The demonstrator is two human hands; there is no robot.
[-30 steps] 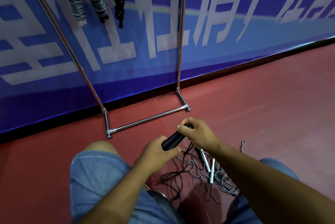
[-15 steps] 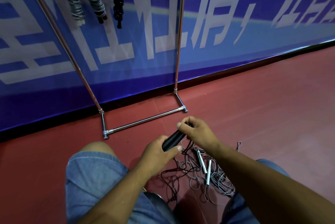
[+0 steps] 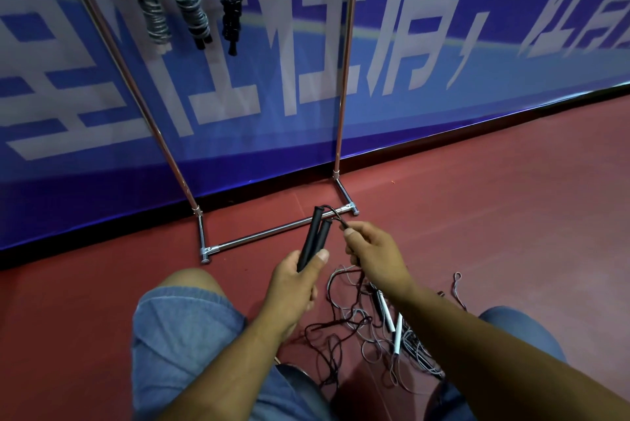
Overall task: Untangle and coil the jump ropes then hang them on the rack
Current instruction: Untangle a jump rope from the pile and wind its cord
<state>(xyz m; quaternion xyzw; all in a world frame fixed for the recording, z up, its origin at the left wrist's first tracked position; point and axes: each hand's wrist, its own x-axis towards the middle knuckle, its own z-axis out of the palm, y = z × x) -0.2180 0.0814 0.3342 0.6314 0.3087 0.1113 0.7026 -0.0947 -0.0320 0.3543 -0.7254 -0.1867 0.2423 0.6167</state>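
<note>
My left hand [image 3: 296,279] grips two black jump rope handles [image 3: 315,236] side by side, pointing up and away from me. Just to their right, my right hand [image 3: 373,255] pinches the dark rope [image 3: 335,216] that leaves the handle tops. More of this dark rope trails down into a tangle of ropes [image 3: 368,328] on the floor between my knees, with white handles [image 3: 390,318] among them. Three coiled ropes [image 3: 189,11] hang from the metal rack [image 3: 272,229] at top left.
The rack's two slanted poles and its base bar stand on the red floor against a blue banner wall [image 3: 443,45]. My knees in denim shorts [image 3: 184,328] frame the tangle. A loose grey rope loop [image 3: 456,284] lies to the right.
The black handles have tipped from lying slanted to nearly upright in my left hand. My right hand has let go of the handle end and now pinches the rope beside it.
</note>
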